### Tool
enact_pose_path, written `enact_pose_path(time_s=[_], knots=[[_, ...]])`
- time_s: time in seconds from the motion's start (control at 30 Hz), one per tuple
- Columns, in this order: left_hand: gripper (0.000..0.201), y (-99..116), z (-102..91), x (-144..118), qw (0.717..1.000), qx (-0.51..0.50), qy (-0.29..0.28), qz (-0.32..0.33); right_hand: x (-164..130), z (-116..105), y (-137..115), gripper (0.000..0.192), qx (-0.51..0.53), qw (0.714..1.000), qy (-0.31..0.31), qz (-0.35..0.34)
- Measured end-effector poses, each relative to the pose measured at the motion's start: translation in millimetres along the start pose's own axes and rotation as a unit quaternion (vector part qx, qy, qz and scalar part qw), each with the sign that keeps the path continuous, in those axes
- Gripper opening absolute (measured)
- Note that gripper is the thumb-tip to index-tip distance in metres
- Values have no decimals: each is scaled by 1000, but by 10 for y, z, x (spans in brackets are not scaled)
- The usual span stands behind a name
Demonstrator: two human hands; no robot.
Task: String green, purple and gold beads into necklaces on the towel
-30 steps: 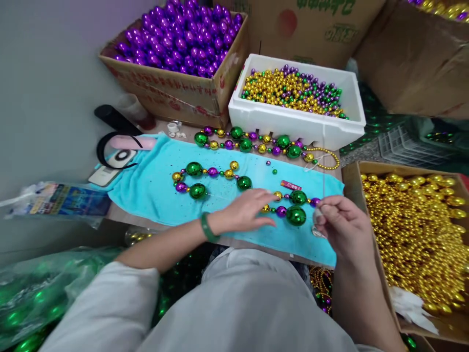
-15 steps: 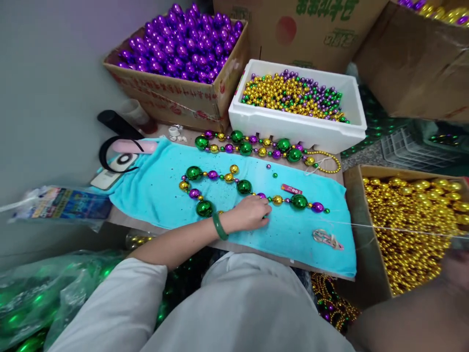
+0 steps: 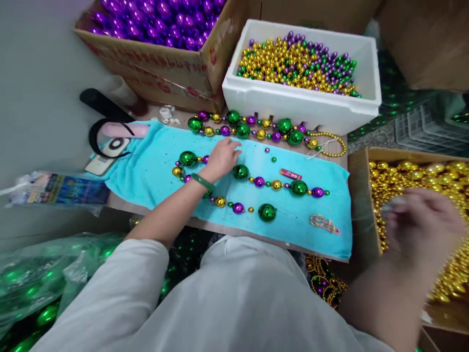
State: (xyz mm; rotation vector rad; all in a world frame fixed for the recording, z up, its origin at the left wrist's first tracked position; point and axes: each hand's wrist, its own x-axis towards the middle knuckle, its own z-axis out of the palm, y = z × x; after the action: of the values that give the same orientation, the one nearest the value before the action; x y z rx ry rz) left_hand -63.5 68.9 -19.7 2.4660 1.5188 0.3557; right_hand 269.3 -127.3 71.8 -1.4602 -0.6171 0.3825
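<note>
A turquoise terry towel (image 3: pixel 154 181) covers the work board. Behind it stand a brown cardboard box of purple baubles (image 3: pixel 161 73) and a white foam box of small gold, purple and green beads (image 3: pixel 304 105); an open cardboard box of gold beads (image 3: pixel 421 181) sits at the right. On the towel lies a strung garland of green, gold and purple beads (image 3: pixel 271 185). The left hand (image 3: pixel 222 157) rests on it, fingers curled loosely over the beads. The right hand (image 3: pixel 421 230) hangs blurred above the gold beads; whether it grips anything cannot be told.

I see green, purple and gold beads (image 3: pixel 258 182) by my fingers, turquoise towel (image 3: pixel 154 173) beneath, bracelet (image 3: pixel 202 182) seemingly green.
</note>
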Motion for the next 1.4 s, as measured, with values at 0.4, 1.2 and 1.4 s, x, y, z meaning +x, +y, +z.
enact_pose_path(time_s=[0.4,1.2,1.4], knots=[[34,-90,122,268,959,-227,-32,-164,-527,650,463,22,-22,961,-243,127],[21,426,7,233,837,-526,-21,-149,-749,764,681,23,-18,958,-250,138],[30,513,379,437,985,-94,-146,-1,-532,597,654,23,-9,974,-174,145]])
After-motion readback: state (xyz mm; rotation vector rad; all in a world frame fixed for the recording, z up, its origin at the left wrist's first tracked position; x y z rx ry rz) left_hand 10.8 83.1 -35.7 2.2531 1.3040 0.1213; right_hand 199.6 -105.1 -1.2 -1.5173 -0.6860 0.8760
